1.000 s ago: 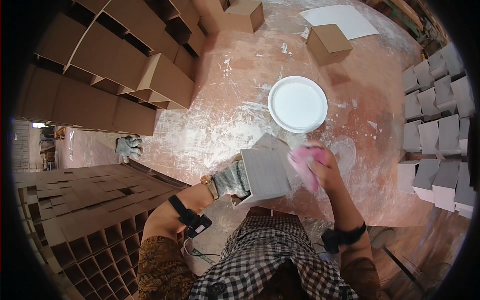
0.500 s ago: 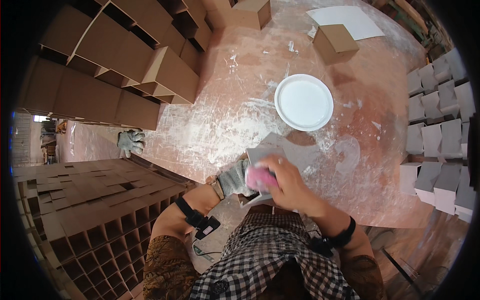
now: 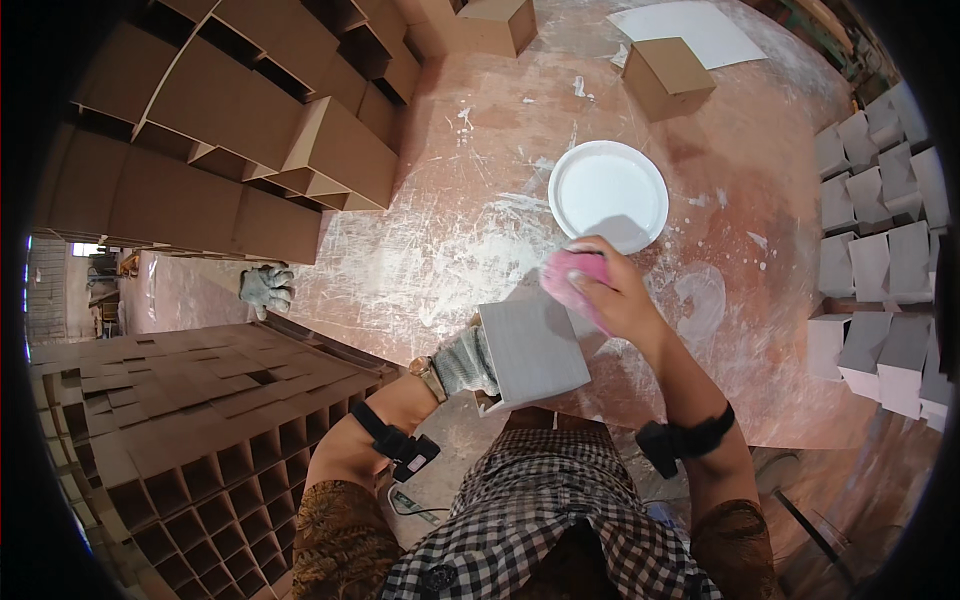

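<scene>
My left hand (image 3: 466, 362), in a grey knitted glove, reaches into the open side of a grey-coated box (image 3: 536, 352) and holds it up near the table's front edge. Its fingers are hidden inside the box. Bare and closed, my right hand (image 3: 622, 297) grips a pink sponge (image 3: 575, 278), slightly blurred, just beyond the box's far right corner. Past the sponge lies a round white plate (image 3: 607, 190) that looks coated with white inside; the hand's shadow falls on its near part.
Plain brown boxes (image 3: 250, 110) are stacked at the far left. A single brown box (image 3: 668, 82) stands by a white sheet (image 3: 690, 35). Grey-and-white boxes (image 3: 888, 260) line the right side. A spare glove (image 3: 267, 288) lies left, above a cardboard stack (image 3: 200, 390).
My right hand with the pink sponge has moved up and away from the box toward the plate. The box's grey top face now shows fully. My left hand stays at the box.
</scene>
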`<state>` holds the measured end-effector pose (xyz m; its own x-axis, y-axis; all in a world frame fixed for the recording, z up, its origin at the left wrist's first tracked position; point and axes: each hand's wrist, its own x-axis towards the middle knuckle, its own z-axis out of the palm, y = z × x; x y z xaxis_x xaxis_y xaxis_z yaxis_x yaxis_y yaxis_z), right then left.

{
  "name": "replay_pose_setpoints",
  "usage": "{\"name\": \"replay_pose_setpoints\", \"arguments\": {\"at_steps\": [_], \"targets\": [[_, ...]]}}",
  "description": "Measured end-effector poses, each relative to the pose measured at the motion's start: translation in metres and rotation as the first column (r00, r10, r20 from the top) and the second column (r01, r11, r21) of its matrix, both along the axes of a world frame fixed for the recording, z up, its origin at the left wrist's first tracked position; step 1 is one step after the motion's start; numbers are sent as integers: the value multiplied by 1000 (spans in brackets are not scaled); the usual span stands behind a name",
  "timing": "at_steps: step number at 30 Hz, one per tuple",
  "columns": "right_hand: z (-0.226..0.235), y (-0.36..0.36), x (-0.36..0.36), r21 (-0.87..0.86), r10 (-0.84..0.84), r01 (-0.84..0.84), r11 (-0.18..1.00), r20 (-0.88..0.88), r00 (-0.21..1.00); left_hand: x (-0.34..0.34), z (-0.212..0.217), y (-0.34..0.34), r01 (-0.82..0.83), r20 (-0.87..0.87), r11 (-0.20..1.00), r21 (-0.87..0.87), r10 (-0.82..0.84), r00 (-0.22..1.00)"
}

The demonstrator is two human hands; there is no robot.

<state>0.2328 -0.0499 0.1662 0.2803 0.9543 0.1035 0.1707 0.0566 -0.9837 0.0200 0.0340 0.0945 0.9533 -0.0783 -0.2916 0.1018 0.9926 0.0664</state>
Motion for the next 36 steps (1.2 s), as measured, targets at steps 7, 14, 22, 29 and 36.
{"name": "replay_pose_setpoints", "arguments": {"at_steps": [7, 14, 22, 29, 36], "targets": [[-11, 6, -44, 40, 51, -67, 997, 324, 945, -8, -27, -2, 3, -60, 966, 260, 13, 998], [18, -85, -50, 82, 185, -202, 976, 182, 966, 10, 8, -7, 45, -51, 931, 363, -29, 998], [31, -30, -20, 19, -28, 27, 999, 6, 1000, 3, -3, -11, -43, 16, 992, 122, 41, 999], [15, 7, -50, -18, 78, -76, 997, 212, 974, -2, -19, -23, -150, 78, 989, -19, 151, 985], [46, -89, -24, -174, 236, -239, 955, -34, 971, 14, 37, -15, -38, -31, -245, 969, -272, 962]]}}
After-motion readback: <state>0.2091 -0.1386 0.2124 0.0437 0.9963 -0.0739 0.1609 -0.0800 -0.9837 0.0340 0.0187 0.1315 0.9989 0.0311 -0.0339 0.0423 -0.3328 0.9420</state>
